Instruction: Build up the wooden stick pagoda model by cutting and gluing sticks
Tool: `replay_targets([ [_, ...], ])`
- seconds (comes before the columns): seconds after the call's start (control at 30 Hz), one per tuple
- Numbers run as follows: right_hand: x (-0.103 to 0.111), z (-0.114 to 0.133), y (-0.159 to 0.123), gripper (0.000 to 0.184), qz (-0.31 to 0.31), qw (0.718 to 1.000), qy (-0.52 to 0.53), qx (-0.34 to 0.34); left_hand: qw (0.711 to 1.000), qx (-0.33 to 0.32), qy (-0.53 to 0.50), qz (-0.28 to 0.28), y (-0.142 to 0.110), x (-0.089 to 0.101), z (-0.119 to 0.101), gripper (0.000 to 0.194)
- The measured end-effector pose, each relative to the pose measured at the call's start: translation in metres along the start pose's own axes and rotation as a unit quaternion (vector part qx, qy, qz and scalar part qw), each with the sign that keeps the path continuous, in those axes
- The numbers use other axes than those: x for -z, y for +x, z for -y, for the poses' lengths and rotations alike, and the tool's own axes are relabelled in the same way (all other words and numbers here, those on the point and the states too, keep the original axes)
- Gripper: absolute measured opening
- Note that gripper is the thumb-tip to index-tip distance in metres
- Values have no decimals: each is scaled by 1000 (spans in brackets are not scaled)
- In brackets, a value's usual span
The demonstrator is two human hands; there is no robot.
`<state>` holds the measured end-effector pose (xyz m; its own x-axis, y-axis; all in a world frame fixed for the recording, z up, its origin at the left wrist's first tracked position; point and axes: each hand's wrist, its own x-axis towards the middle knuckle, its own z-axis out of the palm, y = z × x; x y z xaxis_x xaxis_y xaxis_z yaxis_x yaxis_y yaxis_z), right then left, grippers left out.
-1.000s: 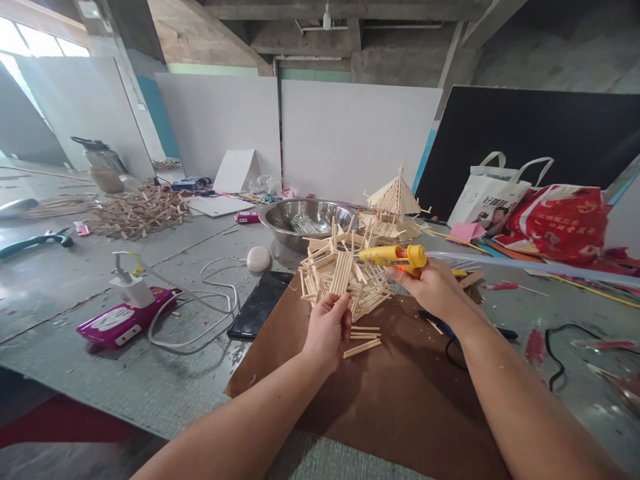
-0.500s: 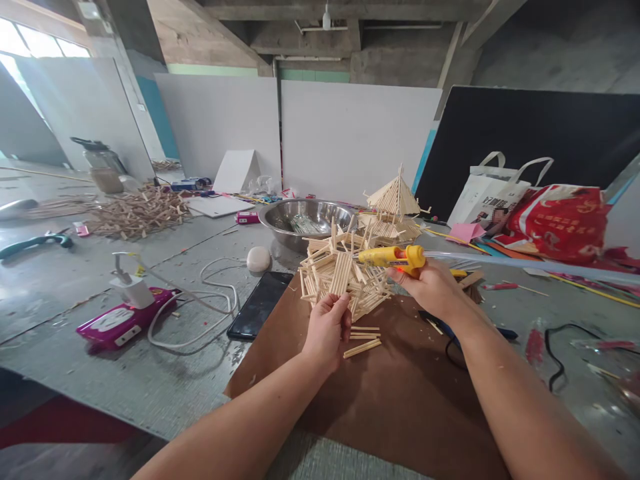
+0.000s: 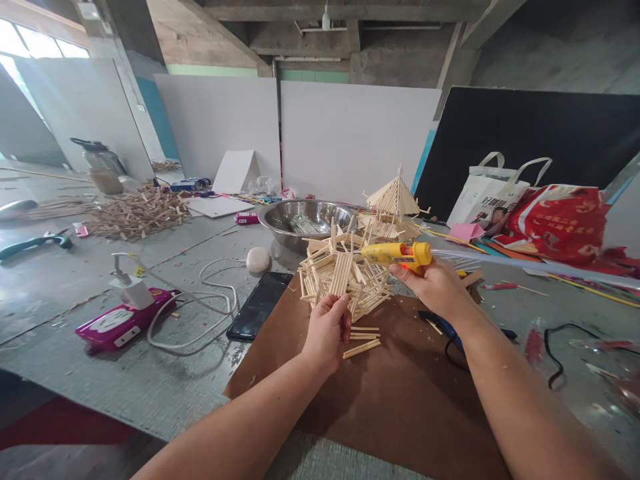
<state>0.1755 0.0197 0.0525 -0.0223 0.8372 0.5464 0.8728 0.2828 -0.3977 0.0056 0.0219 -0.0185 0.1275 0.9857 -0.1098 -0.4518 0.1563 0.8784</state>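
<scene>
My left hand [image 3: 327,328] is closed on the lower edge of a model made of wooden sticks [image 3: 340,272], holding it tilted above a brown board [image 3: 400,393]. A yellow glue gun [image 3: 395,254] sits in my right hand [image 3: 435,288], fingers wrapped round its grip, and its nozzle points left against the model's top. A few loose sticks [image 3: 363,339] lie on the board just below the model.
A steel bowl [image 3: 305,220] and a finished stick pagoda [image 3: 395,203] stand behind the model. A black phone [image 3: 260,303], a pink power strip [image 3: 123,320] with white cable, and a heap of sticks [image 3: 137,213] lie to the left. Bags [image 3: 550,217] sit on the right.
The glue gun and my right hand have shifted slightly right and up. My left hand and the model have stayed where they were.
</scene>
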Motion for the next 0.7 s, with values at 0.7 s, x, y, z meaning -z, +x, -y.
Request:
replay_targets([
  [0.7,21,-11,0,32,-145,932,320,-87,893,-144,376,199,-22,0,13,13],
])
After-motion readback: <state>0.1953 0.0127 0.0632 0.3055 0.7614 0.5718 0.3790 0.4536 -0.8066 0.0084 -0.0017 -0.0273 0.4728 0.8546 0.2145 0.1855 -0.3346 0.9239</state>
